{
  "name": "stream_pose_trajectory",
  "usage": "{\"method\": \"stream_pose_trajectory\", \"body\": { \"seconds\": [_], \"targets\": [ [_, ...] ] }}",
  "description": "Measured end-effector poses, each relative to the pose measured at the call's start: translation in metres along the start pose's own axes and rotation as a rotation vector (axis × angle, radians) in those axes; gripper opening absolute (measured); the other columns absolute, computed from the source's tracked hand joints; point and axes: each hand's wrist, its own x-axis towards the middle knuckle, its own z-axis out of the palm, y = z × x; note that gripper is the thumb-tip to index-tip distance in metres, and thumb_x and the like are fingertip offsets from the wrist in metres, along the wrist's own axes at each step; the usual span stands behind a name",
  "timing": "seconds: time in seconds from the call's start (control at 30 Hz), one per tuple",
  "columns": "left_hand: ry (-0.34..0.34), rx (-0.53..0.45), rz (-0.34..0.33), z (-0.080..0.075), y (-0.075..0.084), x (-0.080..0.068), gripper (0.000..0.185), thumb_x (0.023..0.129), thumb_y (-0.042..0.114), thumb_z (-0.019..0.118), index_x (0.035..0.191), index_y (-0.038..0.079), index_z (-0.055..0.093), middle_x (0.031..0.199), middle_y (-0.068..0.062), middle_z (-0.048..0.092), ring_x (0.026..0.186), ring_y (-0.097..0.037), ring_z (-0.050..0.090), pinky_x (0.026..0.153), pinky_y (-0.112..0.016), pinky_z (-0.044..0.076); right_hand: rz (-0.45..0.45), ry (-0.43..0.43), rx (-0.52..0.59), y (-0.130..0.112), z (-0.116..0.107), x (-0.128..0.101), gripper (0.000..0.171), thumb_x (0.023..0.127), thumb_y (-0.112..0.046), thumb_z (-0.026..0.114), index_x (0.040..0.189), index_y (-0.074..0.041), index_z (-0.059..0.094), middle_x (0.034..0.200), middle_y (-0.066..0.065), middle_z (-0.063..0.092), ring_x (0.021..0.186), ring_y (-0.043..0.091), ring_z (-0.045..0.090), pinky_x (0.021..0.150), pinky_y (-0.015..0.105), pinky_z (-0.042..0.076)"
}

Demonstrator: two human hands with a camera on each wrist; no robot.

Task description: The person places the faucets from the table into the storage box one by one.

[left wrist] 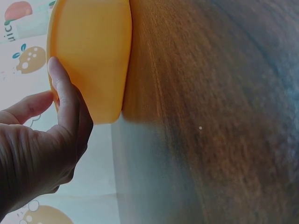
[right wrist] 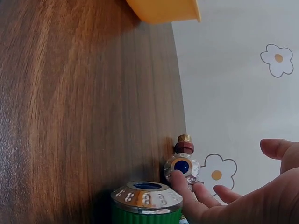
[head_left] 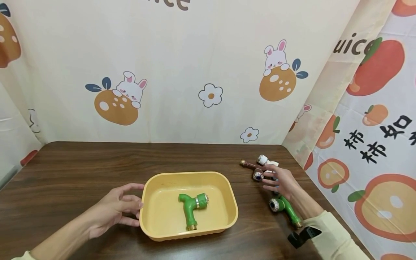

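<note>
Three hose nozzles show on my feed, and two hands work around them. My left hand (head_left: 113,209) rests at the left wall of the yellow tray (head_left: 149,202), fingers loosely spread and gently bent; from the left wrist view the thumb and a fingertip touch the tray's outer wall (left wrist: 93,56), though nothing is gripped. Inside the tray lies a green nozzle (head_left: 191,207), its ribbed head toward the right and its brass-coloured end pointing to the near rim. My right hand (head_left: 281,182) is out to the right of the tray, palm down, fingers open and spread — the right wrist view shows one fingertip (right wrist: 179,179) touching the silver, blue-centred face of the brown nozzle (head_left: 253,169), which lies on the wooden table (head_left: 65,169) just beyond that hand, its stem running away to the far left. I cannot tell whether any other finger meets it. A second green nozzle (head_left: 284,207) lies near the right wrist, its silver head facing left, apart from the tray; in the wrist view its head (right wrist: 147,196) sits just beside the brown one. A small white piece (head_left: 263,159) lies at the far side of the brown nozzle — too small for me to make out. Behind the table hangs a cream backdrop (head_left: 208,65) printed with rabbits, oranges and flowers.
</note>
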Motion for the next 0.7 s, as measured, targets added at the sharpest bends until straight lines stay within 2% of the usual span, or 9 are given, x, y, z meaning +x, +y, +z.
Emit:
{"method": "stream_pose_trajectory", "body": {
  "seconds": [0.1,0.23,0.47,0.7],
  "targets": [
    [0.0,-0.001,0.004,0.0,0.0,0.0,0.075,0.1,0.003,0.061,0.156,-0.008,0.012,0.098,-0.006,0.067,0.087,-0.02,0.067,0.08,-0.042,0.065,0.006,0.003,-0.012,0.002,0.0,0.002,0.06,0.109,-0.034,0.048,0.154,0.002,0.033,0.158,0.034,0.03,0.132,0.046,0.051,0.1,0.046,0.058],
    [0.0,-0.002,0.005,0.0,0.0,0.0,0.075,0.1,0.003,0.061,0.156,-0.009,0.012,0.098,-0.006,0.067,0.087,-0.02,0.067,0.08,-0.042,0.065,0.018,0.009,-0.01,0.002,0.002,0.005,0.068,0.108,-0.035,0.05,0.158,0.003,0.025,0.16,0.034,0.027,0.138,0.049,0.044,0.104,0.048,0.056],
    [-0.002,-0.005,0.004,-0.001,-0.001,-0.001,0.075,0.1,0.004,0.06,0.156,-0.008,0.012,0.099,-0.007,0.067,0.087,-0.02,0.067,0.079,-0.041,0.065,0.026,0.023,-0.025,0.002,0.003,0.011,0.06,0.107,-0.034,0.052,0.153,0.002,0.038,0.158,0.033,0.028,0.129,0.044,0.053,0.099,0.047,0.059],
    [-0.006,-0.013,0.007,-0.001,-0.001,0.0,0.074,0.1,0.003,0.061,0.156,-0.008,0.013,0.099,-0.007,0.067,0.087,-0.02,0.067,0.079,-0.041,0.065,0.032,0.046,-0.031,0.003,0.005,0.016,0.056,0.105,-0.029,0.056,0.15,0.002,0.042,0.153,0.031,0.033,0.122,0.041,0.057,0.095,0.047,0.061]
  ]
}}
